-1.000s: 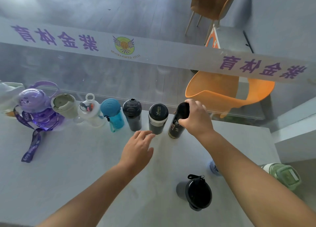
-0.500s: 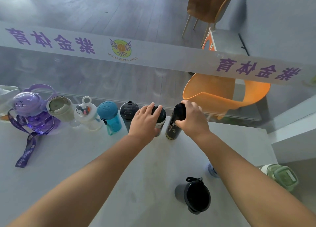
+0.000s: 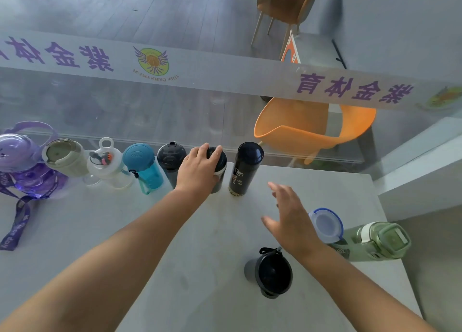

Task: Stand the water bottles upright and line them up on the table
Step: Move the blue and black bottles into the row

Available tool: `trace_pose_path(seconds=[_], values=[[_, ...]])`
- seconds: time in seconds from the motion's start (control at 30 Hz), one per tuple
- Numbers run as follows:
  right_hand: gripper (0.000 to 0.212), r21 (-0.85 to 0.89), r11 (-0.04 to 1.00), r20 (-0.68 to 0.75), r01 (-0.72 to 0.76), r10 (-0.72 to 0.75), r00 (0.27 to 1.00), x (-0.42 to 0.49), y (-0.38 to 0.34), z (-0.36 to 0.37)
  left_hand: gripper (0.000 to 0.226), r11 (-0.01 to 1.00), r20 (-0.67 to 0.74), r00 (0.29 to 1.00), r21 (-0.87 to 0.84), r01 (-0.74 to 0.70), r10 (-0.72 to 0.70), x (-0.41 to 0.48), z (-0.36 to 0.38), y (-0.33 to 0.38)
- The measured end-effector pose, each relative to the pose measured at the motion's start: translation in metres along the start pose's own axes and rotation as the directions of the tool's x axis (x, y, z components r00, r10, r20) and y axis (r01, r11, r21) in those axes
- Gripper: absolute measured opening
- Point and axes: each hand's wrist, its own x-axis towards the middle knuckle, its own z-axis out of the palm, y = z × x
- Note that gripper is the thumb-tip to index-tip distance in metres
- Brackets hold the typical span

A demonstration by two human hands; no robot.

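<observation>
My left hand gripped the black-lidded tumbler from above, fingers curled over its round cap, in the row along the bench's far edge at mid-frame. Just right of it stood the tall black flask, a slim, glossy cylinder with pale print, upright and apart from my fingers. My right hand hung released over the bench at lower right, fingers spread, holding nothing. Beside it showed a clear blue-rimmed lid, its bottle hidden, and a translucent green bottle lay on its side at the bench's right edge. A dark grey cup with a black top sat alone at lower centre. Left of the tumbler ran a dark grey bottle, a teal plastic bottle, a clear bottle with a ring handle, a squat beige mug and a rounded purple jug trailing a strap. Behind the glass stood a moulded orange chair.
</observation>
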Motion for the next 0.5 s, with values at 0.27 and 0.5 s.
trace_pose_path(seconds=[0.27, 0.5], values=[[0.052, 0.002, 1.0, 0.087, 0.025, -0.025, 0.996, -0.04, 0.015, 0.0, 0.073, 0.999, -0.051, 0.997, -0.017, 0.05, -0.05, -0.005, 0.005, 0.008], [0.053, 0.002, 1.0, 0.166, -0.015, 0.014, 0.986, -0.059, 0.006, -0.006, 0.076, 0.995, -0.121, 0.993, -0.097, -0.015, 0.003, -0.044, 0.016, 0.015]])
